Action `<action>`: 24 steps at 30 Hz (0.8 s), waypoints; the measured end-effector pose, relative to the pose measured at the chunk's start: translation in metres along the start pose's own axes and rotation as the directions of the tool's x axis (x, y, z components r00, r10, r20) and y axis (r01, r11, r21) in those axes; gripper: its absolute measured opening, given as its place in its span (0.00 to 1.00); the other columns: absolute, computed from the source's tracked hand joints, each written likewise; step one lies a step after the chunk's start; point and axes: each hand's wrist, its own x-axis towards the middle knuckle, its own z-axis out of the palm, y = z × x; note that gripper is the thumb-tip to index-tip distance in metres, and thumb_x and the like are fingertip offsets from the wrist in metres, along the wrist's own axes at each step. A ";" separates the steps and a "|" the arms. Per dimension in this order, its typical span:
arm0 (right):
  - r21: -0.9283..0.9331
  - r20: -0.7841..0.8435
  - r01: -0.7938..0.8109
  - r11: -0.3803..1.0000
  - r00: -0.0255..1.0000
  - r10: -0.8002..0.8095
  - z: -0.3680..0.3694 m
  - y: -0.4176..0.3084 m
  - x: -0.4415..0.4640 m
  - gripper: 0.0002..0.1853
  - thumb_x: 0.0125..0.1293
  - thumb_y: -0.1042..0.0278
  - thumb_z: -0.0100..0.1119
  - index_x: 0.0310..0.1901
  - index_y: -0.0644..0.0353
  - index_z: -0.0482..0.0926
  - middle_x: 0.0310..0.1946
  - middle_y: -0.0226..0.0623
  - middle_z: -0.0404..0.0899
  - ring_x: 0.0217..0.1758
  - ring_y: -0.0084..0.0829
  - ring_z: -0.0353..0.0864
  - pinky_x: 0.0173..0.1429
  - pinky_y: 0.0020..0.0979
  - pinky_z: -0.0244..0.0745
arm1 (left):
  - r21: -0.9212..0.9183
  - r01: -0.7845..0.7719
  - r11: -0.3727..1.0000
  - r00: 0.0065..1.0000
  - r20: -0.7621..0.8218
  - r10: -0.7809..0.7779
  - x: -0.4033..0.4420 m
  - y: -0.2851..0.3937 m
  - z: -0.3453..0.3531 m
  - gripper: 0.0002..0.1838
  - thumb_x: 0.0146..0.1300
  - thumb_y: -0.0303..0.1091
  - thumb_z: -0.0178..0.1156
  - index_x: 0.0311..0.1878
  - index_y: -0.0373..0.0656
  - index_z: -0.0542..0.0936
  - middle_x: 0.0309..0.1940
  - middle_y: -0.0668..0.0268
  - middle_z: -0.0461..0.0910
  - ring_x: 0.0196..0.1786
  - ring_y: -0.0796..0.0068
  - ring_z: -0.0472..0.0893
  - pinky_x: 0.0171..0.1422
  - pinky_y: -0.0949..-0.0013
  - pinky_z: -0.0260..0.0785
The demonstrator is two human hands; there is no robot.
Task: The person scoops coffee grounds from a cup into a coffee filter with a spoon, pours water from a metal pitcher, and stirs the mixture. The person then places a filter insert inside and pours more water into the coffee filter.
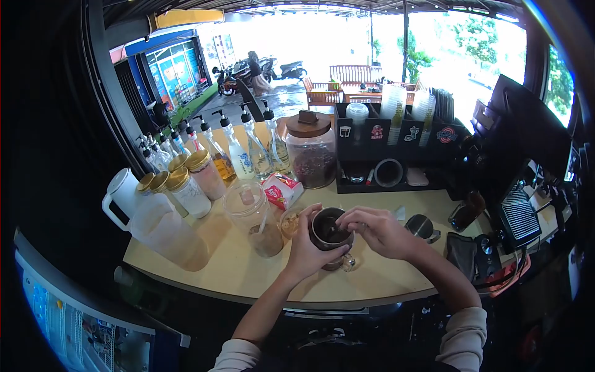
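My left hand (305, 251) is wrapped around a dark metal cup (321, 239), which stands low over the counter with its mouth facing me. A shiny, handle-like part shows beneath it. At the cup's rim, my right hand (375, 230) has its fingers pinched together, the tips reaching into the mouth. What they hold, if anything, is hidden. Dark contents show inside the cup. Just left of my hands are a small container with light brown contents (290, 221) and a clear jar (254, 214) with brown powder and a pale spoon handle.
Pump bottles (238, 152), gold-lidded jars (188, 191) and a plastic pitcher (162, 226) line the left. Behind are a pink-white packet (283, 190), a wooden-lidded jar (311, 149) and a black cup organizer (396, 155). A metal pitcher (421, 227) and a machine (519, 214) stand right.
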 end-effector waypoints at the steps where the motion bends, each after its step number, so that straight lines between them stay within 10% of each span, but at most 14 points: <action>1: 0.016 -0.015 0.043 0.999 0.999 -0.042 0.002 -0.001 -0.001 0.06 0.68 0.80 0.50 0.42 0.67 0.76 0.42 0.42 0.80 0.44 0.37 0.83 0.46 0.34 0.78 | -0.001 -0.004 1.000 1.000 0.001 0.004 0.001 -0.001 -0.001 0.51 0.39 0.36 0.80 0.64 0.39 0.58 0.56 0.53 0.72 0.61 0.62 0.74 0.66 0.63 0.66; 11: 0.027 0.000 0.073 0.997 0.997 -0.073 0.000 -0.011 -0.007 0.07 0.66 0.76 0.55 0.43 0.67 0.75 0.42 0.45 0.79 0.44 0.47 0.80 0.47 0.40 0.77 | -0.152 -0.066 0.986 0.984 0.151 0.089 0.007 -0.009 -0.013 0.55 0.35 0.32 0.80 0.67 0.41 0.57 0.61 0.58 0.68 0.65 0.66 0.70 0.71 0.64 0.62; 24: 0.107 -0.127 0.027 0.994 0.992 -0.013 0.007 -0.015 -0.009 0.06 0.68 0.72 0.56 0.37 0.66 0.77 0.40 0.39 0.76 0.45 0.33 0.78 0.50 0.33 0.73 | -0.214 -0.159 0.964 0.975 0.118 0.187 0.000 -0.020 -0.009 0.48 0.36 0.31 0.79 0.58 0.44 0.57 0.61 0.55 0.69 0.63 0.63 0.72 0.69 0.61 0.63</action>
